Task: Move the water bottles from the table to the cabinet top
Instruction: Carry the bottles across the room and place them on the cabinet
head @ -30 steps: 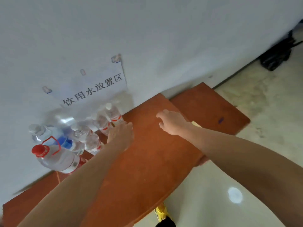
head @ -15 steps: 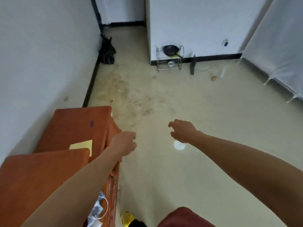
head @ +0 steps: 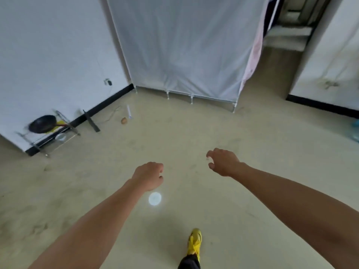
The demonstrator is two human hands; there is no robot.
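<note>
Beige floor (head: 213,133) fills most of the view, with both bare arms reaching forward over it from the lower edge. The left hand (head: 149,175), just left of centre, has its fingers loosely curled under the palm and holds nothing. The right hand (head: 223,162), a little higher and to the right, is palm down with the fingers bent and the thumb set apart from them, also holding nothing. The two hands are apart and touch no object.

Just below the left hand a round bright spot of light (head: 154,199) lies on the floor. At the bottom centre a yellow shoe (head: 195,242) stands on the floor.

Across the top middle hangs a white fabric cover (head: 184,45) on a thin metal frame, with a pink cloth (head: 252,51) along its right side. At the left edge a black pan (head: 41,124) sits on a wire rack (head: 58,137) against the white wall (head: 48,55). A pale blue object (head: 354,131) is cut off by the right edge; what it is cannot be told.

Where the water bottles are cannot be told from this view.
</note>
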